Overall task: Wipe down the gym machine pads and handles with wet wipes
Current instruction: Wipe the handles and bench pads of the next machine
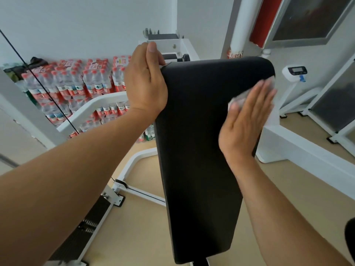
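Single head-worn wide-angle view — looks forward and down from above long black padded backrest [201, 150], close, both forearms reaching in from bottom corners. Straight lines bow at edges. Beyond pad: white steel machine frame [96, 106], beige floor [146, 227] — farther off, smaller.

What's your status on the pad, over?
Left hand grips black pad's top left corner. Right hand flat, pressing wet wipe on pad's right edge. Nothing in the way.

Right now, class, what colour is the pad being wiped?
Black pad, clearest in the head view.
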The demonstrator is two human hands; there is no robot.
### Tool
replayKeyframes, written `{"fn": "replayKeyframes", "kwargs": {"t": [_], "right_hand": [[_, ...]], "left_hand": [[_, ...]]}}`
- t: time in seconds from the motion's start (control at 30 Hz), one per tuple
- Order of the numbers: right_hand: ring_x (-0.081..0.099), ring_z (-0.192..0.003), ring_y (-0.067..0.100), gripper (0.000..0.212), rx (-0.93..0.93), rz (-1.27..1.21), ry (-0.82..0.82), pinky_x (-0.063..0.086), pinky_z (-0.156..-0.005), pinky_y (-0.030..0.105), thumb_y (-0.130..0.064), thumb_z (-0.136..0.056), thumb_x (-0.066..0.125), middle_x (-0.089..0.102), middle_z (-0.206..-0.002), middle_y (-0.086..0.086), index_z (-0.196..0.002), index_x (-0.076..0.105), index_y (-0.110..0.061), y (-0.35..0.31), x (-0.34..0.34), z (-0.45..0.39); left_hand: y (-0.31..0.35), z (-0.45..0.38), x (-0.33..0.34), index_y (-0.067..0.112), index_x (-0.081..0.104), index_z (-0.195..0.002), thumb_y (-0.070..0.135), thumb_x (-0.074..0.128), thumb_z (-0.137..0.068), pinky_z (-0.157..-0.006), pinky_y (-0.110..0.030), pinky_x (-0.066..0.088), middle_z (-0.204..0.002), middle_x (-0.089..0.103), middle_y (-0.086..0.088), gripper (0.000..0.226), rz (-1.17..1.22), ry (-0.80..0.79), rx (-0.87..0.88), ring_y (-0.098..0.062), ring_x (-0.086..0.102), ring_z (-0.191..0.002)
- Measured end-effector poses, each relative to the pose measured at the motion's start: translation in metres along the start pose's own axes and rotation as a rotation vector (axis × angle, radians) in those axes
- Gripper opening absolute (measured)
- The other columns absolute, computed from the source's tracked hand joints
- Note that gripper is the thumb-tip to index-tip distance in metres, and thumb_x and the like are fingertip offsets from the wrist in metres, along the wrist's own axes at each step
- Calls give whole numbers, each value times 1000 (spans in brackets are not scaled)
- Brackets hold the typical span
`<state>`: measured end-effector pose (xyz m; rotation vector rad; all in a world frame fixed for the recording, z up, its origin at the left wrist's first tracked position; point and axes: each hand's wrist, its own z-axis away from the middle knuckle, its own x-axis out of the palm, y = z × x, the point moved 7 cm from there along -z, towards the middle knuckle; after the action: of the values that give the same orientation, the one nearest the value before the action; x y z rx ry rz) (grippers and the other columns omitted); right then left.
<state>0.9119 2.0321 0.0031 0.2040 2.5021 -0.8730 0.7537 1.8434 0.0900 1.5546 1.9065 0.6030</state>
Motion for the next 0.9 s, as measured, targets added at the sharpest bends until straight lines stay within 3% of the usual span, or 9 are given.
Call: {"fn": "replayKeyframes", "kwargs": {"t": [0.07,0.17,0.27,0.33,0.47,0.6,0.67,0.8,0.9], "right_hand": [[3,-157,38,62,-9,-38,47,4,-128,53,-30,-110,30,7,-169,21,-161,9,0,-35,5,-7],[2,-158,34,64,-364,-5,-138,1,-128,48,-33,-110,35,4,-170,13,-161,7,-7,-94,41,68],[-4,-158,27,70,-631,126,-296,-2,-128,45,-37,-110,39,-6,-171,4,-163,-1,-15,-78,66,161],[-4,-159,25,68,-566,142,-314,0,-129,45,-39,-110,33,-9,-172,0,-164,-3,-17,-34,63,177],[-2,-158,28,64,-183,40,-171,10,-127,55,-38,-112,27,-4,-171,9,-162,0,-11,28,28,112],[-3,-158,35,64,98,-123,3,2,-128,52,-33,-111,30,2,-170,20,-161,7,-1,4,6,13],[1,-158,37,67,-47,-82,-35,1,-128,51,-36,-110,34,5,-170,19,-161,10,-1,-35,15,21],[-4,-158,29,73,-581,29,-378,-1,-128,46,-48,-107,37,-7,-170,3,-162,1,-15,-66,57,157],[-1,-159,23,65,-595,90,-445,1,-128,44,-49,-110,24,-6,-172,-5,-164,0,-23,-11,61,203]], "left_hand": [[0,0,-1,15,52,-80,22,29,-109,-70,-13,34,-77,54,2,37,12,12,6,-3,48,-72],[0,-1,-2,16,53,-79,20,31,-108,-70,-15,33,-75,53,4,38,17,28,20,-6,48,-70],[0,-3,-2,16,52,-80,23,29,-109,-70,-14,34,-75,51,10,37,-2,13,8,0,47,-71],[0,-3,-1,15,52,-81,24,28,-108,-71,-12,34,-76,52,6,38,-18,5,12,0,47,-71],[-2,-1,-1,8,58,-83,24,28,-108,-71,-8,31,-78,53,2,43,-29,27,30,2,47,-70],[-1,-1,-1,15,52,-81,23,28,-108,-72,-7,31,-77,51,7,36,-33,48,40,2,47,-69],[-1,0,-2,17,50,-81,23,28,-108,-72,-8,32,-75,48,12,35,-29,57,37,2,46,-69],[-3,0,-3,16,50,-81,23,29,-108,-73,-9,33,-73,45,17,34,-5,53,22,2,47,-69],[0,0,-3,17,51,-82,25,28,-107,-73,-6,33,-73,46,17,35,-13,66,6,2,49,-69]]}}
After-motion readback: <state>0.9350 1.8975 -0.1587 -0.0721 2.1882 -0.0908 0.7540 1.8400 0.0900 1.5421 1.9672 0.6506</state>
